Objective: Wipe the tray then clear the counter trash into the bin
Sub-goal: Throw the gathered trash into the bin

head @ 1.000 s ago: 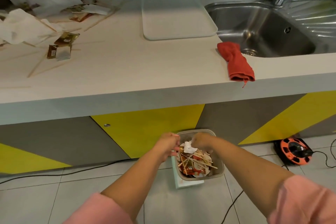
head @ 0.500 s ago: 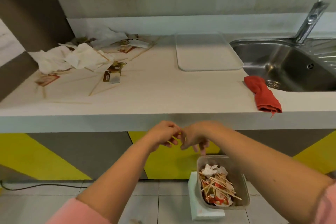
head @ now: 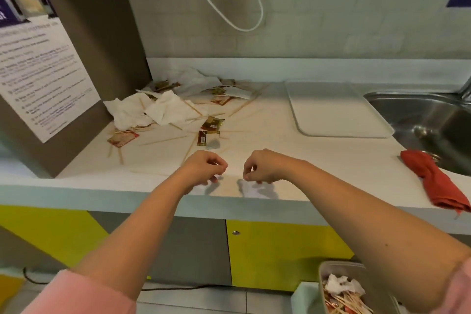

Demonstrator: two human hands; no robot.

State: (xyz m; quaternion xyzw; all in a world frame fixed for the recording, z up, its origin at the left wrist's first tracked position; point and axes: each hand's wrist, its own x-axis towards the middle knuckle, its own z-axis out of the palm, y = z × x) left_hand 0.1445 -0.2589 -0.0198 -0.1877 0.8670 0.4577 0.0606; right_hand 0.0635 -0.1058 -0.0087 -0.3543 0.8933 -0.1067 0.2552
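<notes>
Two hands hover over the front edge of the counter [head: 267, 140], side by side and a little apart. On my left hand [head: 204, 168] and my right hand [head: 262, 167] the fingers hang loosely curled, and I see nothing held in either.

The trash lies beyond them toward the back left corner. There, crumpled paper napkins [head: 163, 109] are heaped near a panel bearing a printed notice [head: 38, 71]. Sauce sachets [head: 211, 123] and thin wooden sticks [head: 165, 140] are scattered around the heap.

The white tray [head: 336, 109] lies flat on the counter, just beside the steel sink [head: 428, 120]. A red cloth [head: 433, 181] is draped at the counter's front edge by the sink's near corner.

The bin [head: 344, 264] stands on the floor at lower right, under my right forearm. It holds paper, sticks and sachets.
</notes>
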